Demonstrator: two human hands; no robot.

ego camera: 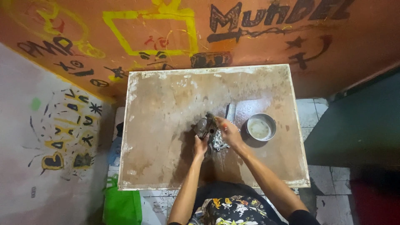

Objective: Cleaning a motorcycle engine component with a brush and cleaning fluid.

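Note:
A dark grey metal engine part (204,124) stands near the middle of a worn brown table (166,108). My left hand (200,146) grips its lower side from below. My right hand (228,131) rests against the part's right side, fingers curled near its top; what they pinch is too small to tell. A flat metal plate with holes (219,144) lies under the right hand. A whitish tool or brush handle (230,111) lies just behind the part.
A round metal bowl (261,126) with pale liquid sits right of my hands. Painted orange and white walls enclose the table at the back and left. A green bag (121,204) stands on the tiled floor at the lower left.

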